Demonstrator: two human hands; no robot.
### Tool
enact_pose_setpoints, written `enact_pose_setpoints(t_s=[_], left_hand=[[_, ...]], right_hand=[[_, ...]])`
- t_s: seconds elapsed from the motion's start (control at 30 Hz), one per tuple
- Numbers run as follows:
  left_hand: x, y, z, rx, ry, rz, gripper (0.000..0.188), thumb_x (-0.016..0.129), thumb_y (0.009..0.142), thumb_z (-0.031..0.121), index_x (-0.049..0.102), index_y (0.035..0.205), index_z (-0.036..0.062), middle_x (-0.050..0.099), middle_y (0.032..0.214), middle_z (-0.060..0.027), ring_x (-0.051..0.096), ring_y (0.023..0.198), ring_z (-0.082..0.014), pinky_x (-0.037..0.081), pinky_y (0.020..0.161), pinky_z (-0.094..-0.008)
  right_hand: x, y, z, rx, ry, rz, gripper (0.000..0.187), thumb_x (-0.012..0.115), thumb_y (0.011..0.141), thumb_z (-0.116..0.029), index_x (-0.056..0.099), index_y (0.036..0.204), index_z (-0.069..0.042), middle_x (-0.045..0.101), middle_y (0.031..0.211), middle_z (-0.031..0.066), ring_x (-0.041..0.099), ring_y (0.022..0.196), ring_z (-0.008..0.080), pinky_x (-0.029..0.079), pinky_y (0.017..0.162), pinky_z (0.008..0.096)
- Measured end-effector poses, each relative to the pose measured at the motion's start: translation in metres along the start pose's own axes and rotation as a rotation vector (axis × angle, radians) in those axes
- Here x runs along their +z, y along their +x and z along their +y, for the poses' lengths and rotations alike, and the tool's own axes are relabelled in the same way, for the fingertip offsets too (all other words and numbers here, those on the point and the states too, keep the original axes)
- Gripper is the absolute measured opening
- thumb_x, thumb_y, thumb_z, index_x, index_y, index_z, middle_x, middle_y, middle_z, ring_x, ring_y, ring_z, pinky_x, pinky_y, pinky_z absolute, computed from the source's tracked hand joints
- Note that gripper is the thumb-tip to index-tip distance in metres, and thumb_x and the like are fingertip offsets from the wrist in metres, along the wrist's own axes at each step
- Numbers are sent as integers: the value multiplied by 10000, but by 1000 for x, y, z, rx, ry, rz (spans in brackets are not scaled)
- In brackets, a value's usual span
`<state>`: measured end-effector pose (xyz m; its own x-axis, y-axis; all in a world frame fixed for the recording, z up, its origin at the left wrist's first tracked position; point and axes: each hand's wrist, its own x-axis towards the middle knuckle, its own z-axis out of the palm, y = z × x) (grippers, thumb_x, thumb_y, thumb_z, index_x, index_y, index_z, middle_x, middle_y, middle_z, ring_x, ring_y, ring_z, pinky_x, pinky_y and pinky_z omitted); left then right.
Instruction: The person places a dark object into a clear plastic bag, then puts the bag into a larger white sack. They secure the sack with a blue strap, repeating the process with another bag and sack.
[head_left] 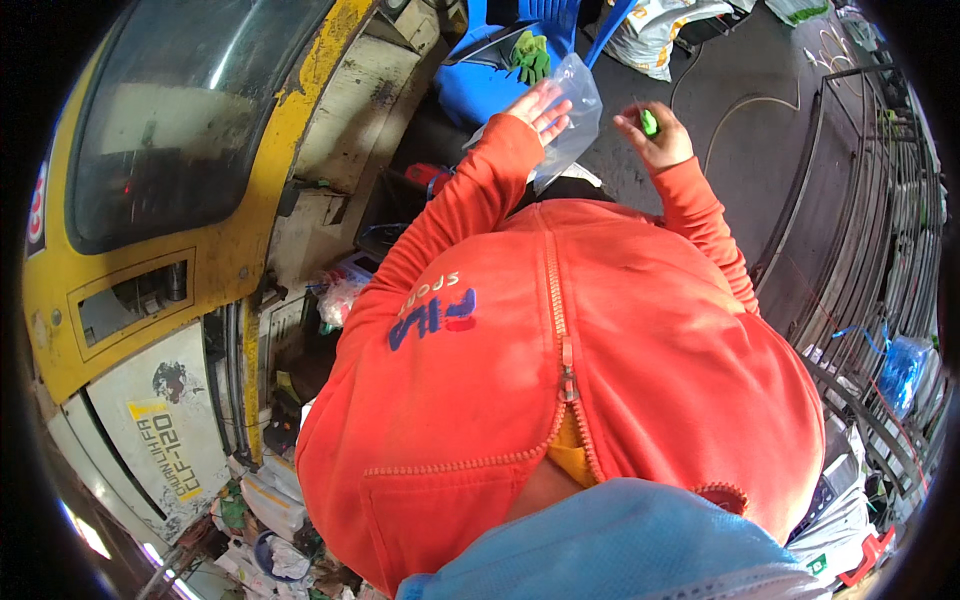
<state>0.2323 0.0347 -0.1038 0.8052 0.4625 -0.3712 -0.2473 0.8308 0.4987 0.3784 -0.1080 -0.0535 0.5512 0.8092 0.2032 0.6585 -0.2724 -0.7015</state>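
My left hand point(541, 112) is stretched out with its fingers apart, the palm up against a clear plastic bag point(580, 130). The bag stands upright beside and behind the fingers; whether it rests on anything is hard to see. To the right, apart from the bag, my right hand point(660, 140) is closed around a small bright green object point(649, 123). Only a short piece of it shows between thumb and fingers, so its kind is unclear. Beyond my left hand, green gloves point(530, 57) lie on a blue plastic chair point(470, 95).
A yellow machine with a dark window point(180, 120) stands close on my left. Metal racks point(860, 200) line the right side. A hose point(735, 105) curves over the dark floor. A filled white sack point(645, 40) sits at the far side.
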Motion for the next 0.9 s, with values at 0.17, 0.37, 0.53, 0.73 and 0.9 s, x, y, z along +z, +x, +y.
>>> enact_pose_setpoints(t_s=[0.17,0.37,0.53,0.73,0.9], left_hand=[[13,7,-3,-63,145,197,279,500,831,234,480,1087,126,479,1084,-41,467,970,-184,408,816,-312],[3,21,-28,-117,246,225,217,608,769,244,536,955,158,573,910,8,539,777,-146,430,689,-290],[-38,24,-40,-77,417,127,259,611,744,163,548,991,115,567,933,-10,539,815,-143,427,670,-254],[-70,25,-38,-84,556,299,207,667,663,59,606,861,49,607,760,-36,573,623,-135,421,477,-225],[-102,27,-14,-241,739,428,309,671,683,227,597,949,88,597,836,-15,559,690,-145,438,553,-277]], right_hand=[[6,-13,4,494,376,-305,298,632,736,-332,603,879,-72,574,710,2,430,450,62,335,377,212],[40,34,24,727,722,-238,664,611,596,-597,586,846,17,572,738,66,445,464,149,372,418,286],[73,53,43,871,550,-174,692,645,545,-600,571,827,28,553,710,96,459,417,182,381,379,314],[115,77,59,615,175,-519,796,698,522,-518,532,1037,66,554,986,203,589,673,244,490,547,327],[162,106,56,561,-207,-798,400,662,595,-330,606,849,-25,601,807,104,581,739,202,463,654,321]])
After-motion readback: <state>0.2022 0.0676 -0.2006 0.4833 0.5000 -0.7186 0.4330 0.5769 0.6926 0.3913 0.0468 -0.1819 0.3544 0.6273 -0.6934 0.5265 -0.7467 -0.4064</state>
